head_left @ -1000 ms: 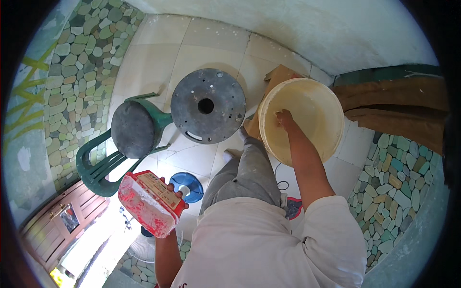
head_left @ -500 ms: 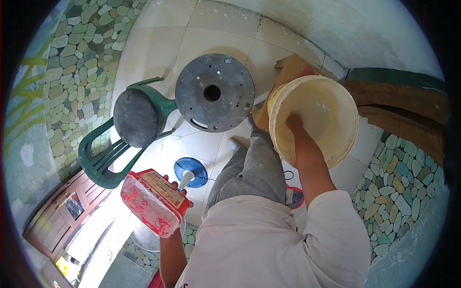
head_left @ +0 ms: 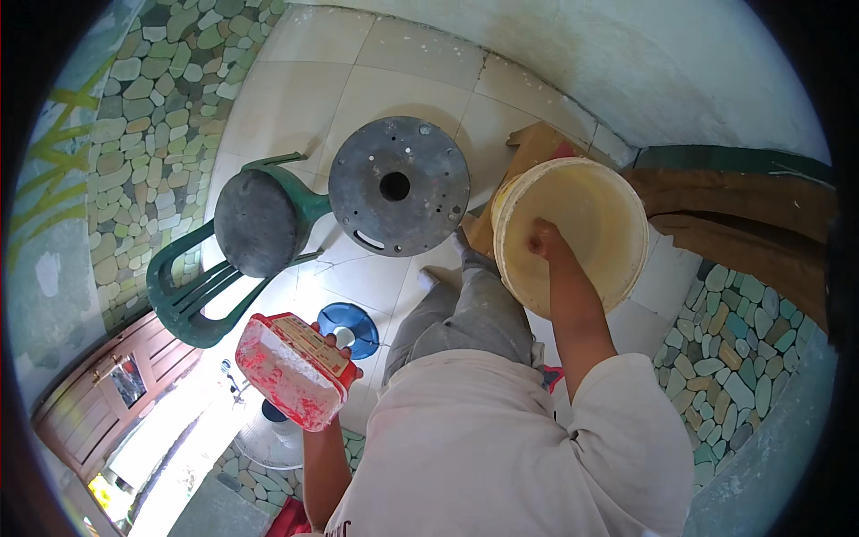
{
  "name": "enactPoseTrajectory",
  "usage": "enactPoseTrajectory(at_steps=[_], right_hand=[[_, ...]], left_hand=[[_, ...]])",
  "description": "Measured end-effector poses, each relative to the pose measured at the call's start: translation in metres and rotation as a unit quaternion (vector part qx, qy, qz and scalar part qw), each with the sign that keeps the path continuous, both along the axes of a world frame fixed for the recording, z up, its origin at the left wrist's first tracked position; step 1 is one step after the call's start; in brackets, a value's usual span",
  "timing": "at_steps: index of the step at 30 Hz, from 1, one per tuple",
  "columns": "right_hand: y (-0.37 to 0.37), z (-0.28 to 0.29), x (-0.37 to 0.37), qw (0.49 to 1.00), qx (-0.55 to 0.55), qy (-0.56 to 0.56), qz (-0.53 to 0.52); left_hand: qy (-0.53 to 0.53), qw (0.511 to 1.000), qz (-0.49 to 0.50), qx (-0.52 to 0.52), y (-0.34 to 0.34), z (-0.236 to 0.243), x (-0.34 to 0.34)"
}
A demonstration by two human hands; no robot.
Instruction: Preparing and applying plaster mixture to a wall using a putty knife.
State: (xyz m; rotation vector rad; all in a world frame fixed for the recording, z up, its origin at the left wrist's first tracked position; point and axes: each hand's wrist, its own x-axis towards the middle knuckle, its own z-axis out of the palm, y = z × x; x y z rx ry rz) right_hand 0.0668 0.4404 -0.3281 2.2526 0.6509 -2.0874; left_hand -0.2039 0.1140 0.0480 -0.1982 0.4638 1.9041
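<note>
Gripped in the left hand (head_left: 344, 353) is a red rectangular tub (head_left: 288, 374), tilted, its open top showing and its inside smeared with white; the fingers curl along the side nearer the body. On the other side, the right hand (head_left: 542, 240) reaches inside a cream bucket (head_left: 604, 228), and whether it grasps anything there I cannot tell. Brown board (head_left: 488, 224) shows just beside the bucket. Between bucket and green chair (head_left: 157, 286) is a grey disc (head_left: 420, 215) with a central hole. A dark round-topped object (head_left: 256, 224) sits on the chair, and a blue round item (head_left: 363, 326) is beyond the tub.
</note>
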Motion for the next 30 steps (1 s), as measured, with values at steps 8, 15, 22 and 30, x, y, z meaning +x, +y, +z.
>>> enactPoseTrajectory(at_steps=[8, 15, 22, 30], right_hand=[[0.047, 0.105, 0.013, 0.949, -0.104, 0.298, 0.018], [0.053, 0.094, 0.016, 0.975, -0.017, 0.221, 0.016], [0.049, -0.045, 0.086, 0.695, 0.225, -0.063, 0.68], [-0.01, -0.037, 0.01, 0.658, 0.17, -0.011, 0.733]], left_hand=[[-0.005, 1.0, 0.006, 0.023, -0.004, -0.013, 0.001], [-0.008, 0.999, 0.009, 0.03, 0.002, -0.011, 0.0], [-0.031, 0.998, -0.018, 0.06, 0.026, -0.018, -0.002], [-0.004, 1.0, -0.005, 0.03, 0.018, -0.016, -0.001]])
